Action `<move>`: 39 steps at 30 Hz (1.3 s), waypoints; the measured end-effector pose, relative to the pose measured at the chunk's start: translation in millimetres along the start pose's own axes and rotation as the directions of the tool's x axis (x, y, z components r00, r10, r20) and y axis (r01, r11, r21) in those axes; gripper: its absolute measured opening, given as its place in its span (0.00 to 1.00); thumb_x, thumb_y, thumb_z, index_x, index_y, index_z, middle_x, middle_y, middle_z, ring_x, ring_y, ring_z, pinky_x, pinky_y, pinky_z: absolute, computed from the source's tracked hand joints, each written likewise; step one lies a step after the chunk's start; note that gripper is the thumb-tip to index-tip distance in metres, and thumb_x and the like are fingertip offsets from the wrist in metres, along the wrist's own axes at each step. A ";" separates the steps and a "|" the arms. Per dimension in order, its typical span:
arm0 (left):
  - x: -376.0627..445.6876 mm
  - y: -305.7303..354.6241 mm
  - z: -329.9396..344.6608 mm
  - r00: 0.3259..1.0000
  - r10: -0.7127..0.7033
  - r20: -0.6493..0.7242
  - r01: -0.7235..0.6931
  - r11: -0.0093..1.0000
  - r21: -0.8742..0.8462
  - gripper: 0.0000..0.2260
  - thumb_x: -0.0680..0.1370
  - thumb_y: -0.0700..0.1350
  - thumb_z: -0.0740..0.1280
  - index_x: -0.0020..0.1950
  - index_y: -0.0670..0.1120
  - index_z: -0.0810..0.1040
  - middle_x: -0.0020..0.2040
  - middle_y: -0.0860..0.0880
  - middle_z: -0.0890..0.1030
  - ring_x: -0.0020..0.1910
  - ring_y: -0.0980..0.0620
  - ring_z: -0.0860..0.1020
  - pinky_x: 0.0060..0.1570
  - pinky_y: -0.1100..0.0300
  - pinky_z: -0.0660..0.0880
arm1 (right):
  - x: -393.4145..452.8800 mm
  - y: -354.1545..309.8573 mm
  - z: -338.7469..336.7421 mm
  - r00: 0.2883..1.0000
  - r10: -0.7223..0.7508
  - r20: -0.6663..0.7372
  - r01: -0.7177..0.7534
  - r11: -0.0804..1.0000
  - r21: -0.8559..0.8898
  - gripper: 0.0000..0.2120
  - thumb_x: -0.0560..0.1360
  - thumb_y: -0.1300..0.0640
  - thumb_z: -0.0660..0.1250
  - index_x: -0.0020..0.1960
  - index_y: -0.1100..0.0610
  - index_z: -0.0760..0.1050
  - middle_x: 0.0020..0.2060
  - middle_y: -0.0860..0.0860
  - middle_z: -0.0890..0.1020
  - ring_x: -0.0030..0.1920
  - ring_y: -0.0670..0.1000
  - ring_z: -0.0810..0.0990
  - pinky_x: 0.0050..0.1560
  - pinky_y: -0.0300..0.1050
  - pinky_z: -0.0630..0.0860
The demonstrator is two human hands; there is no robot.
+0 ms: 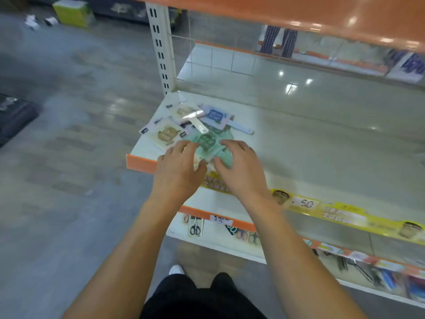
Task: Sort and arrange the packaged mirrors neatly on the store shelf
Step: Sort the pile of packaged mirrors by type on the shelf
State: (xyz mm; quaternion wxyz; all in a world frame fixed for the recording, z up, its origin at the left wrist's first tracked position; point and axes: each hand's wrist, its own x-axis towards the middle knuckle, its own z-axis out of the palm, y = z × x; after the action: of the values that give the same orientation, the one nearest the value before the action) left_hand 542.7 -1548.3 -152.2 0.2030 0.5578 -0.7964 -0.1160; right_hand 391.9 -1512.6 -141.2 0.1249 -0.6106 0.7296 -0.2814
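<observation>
Both hands (210, 165) grip the green packaged mirror (208, 142) between them.

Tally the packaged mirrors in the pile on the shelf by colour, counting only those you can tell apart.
Cream packaged mirrors: 2
Green packaged mirrors: 1
Blue packaged mirrors: 1
Total: 4 told apart; overlap, blur and both hands may hide more.

A white store shelf (322, 143) with an orange front edge carries a loose, overlapping heap of packaged mirrors (184, 127) at its left end: cream, blue and green packs.
</observation>
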 end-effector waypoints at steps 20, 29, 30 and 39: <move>63.2 -78.5 -25.9 0.989 -0.142 -0.037 0.142 0.990 0.010 0.21 0.76 0.53 0.61 0.66 0.47 0.72 0.65 0.47 0.74 0.58 0.41 0.76 0.53 0.48 0.72 | 133.3 -51.8 70.8 0.992 -0.116 0.056 0.122 0.985 -0.119 0.22 0.75 0.48 0.67 0.67 0.51 0.74 0.67 0.53 0.71 0.67 0.57 0.68 0.64 0.54 0.70; 62.5 -86.2 -24.0 0.972 -0.227 -0.056 0.227 0.974 0.002 0.19 0.77 0.53 0.62 0.67 0.49 0.71 0.65 0.48 0.73 0.61 0.43 0.72 0.59 0.49 0.69 | 168.9 -48.0 95.2 0.973 -0.033 0.228 0.102 0.950 -0.296 0.26 0.74 0.39 0.65 0.68 0.50 0.73 0.64 0.57 0.73 0.63 0.61 0.70 0.60 0.52 0.69; 61.8 -86.0 -23.7 0.971 -0.232 -0.062 0.232 0.973 -0.003 0.19 0.77 0.53 0.63 0.67 0.49 0.71 0.65 0.48 0.73 0.62 0.43 0.72 0.59 0.49 0.69 | 168.6 -47.0 95.8 0.972 -0.032 0.233 0.102 0.951 -0.293 0.25 0.74 0.39 0.65 0.67 0.51 0.74 0.62 0.57 0.74 0.62 0.61 0.70 0.58 0.52 0.70; 55.9 -85.2 -24.9 0.976 -0.211 -0.061 0.211 0.977 -0.009 0.18 0.78 0.53 0.61 0.67 0.49 0.71 0.66 0.48 0.72 0.62 0.44 0.73 0.56 0.48 0.71 | 159.2 -52.9 89.5 0.989 -0.041 0.141 0.075 0.967 -0.243 0.25 0.72 0.40 0.68 0.64 0.52 0.76 0.62 0.53 0.75 0.58 0.60 0.70 0.55 0.52 0.72</move>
State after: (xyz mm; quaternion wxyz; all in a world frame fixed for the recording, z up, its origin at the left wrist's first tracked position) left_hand 609.1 -1629.4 -154.2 0.2146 0.6424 -0.7258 -0.1206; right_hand 446.9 -1693.8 -158.2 0.0884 -0.6602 0.7307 -0.1497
